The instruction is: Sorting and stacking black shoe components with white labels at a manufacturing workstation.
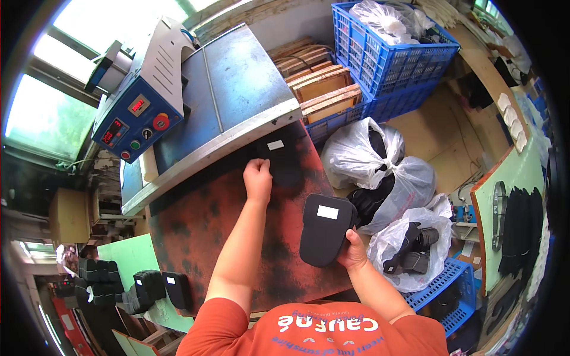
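Note:
In my right hand [354, 249] is a thick stack of black rounded pads [323, 240], a white label [328, 212] on its top face. The fingers curl beneath the stack and the thumb rests at its right edge. Reaching forward, my left hand [257, 176] is closed in a pinch beside the left edge of a black pad [286, 169] lying on the worn red-brown tabletop [228, 279]. That pad carries a white label [275, 145] too. What the left fingertips grip, if anything, is hidden.
A blue-topped machine [237, 77] with a control box [138, 113] borders the table's far side. Blue crates [389, 59] and tied plastic bags [409, 178] stand at the right. At the left, black pad stacks [148, 285] sit on a green board [127, 255].

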Available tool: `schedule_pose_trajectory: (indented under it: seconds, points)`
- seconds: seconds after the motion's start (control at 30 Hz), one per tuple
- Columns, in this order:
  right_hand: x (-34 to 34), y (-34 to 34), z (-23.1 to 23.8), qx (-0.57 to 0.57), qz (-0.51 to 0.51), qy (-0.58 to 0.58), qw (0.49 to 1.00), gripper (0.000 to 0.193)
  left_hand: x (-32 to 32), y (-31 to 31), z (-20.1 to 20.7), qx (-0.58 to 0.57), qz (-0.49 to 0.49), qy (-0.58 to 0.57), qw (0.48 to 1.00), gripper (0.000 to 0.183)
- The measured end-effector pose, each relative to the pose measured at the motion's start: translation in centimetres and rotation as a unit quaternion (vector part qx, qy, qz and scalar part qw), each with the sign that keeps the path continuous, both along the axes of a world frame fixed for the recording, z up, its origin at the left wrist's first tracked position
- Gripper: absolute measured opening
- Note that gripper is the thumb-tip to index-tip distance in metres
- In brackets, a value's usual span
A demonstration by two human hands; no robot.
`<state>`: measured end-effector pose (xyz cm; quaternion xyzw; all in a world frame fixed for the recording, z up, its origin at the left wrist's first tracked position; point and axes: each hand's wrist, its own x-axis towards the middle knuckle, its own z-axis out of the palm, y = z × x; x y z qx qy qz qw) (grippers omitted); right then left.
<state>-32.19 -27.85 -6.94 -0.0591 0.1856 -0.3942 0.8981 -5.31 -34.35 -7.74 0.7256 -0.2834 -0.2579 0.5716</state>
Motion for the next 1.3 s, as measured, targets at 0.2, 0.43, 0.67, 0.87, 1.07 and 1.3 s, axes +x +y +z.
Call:
schedule_pose_trajectory:
  seconds: [0.2, 0.43, 0.67, 0.87, 1.07, 1.3]
  points:
    - [0.0, 0.2, 0.0, -0.008, 0.005, 0.027, 1.0, 0.069, 3.1, 0.2, 1.6, 0.146, 0.04, -0.502, 0.852, 0.035]
    - [-0.6, 0.6, -1.2, 0.006, 0.011, 0.036, 0.999, 0.069, 6.5, 4.2, 1.9, 0.407, -0.123, -0.443, 0.789, 0.066]
    - [-0.6, 0.7, -0.9, 0.002, 0.013, 0.051, 0.999, 0.068, 6.1, 4.8, 1.6, 0.386, -0.11, -0.456, 0.794, 0.065]
    - [0.8, 0.3, 1.6, -0.049, -0.018, 0.105, 0.993, 0.065, 6.4, 6.4, 2.8, 0.17, 0.004, -0.455, 0.874, 0.037]
    - [1.4, -0.2, 2.0, -0.03, -0.021, 0.092, 0.995, 0.063, -5.1, 7.9, 8.0, 0.051, -0.22, -0.018, 0.974, 0.017]
    - [1.4, -1.0, 2.1, -0.068, -0.041, 0.136, 0.988, 0.063, -7.4, 8.1, 5.9, 0.009, -0.181, 0.105, 0.978, 0.009]
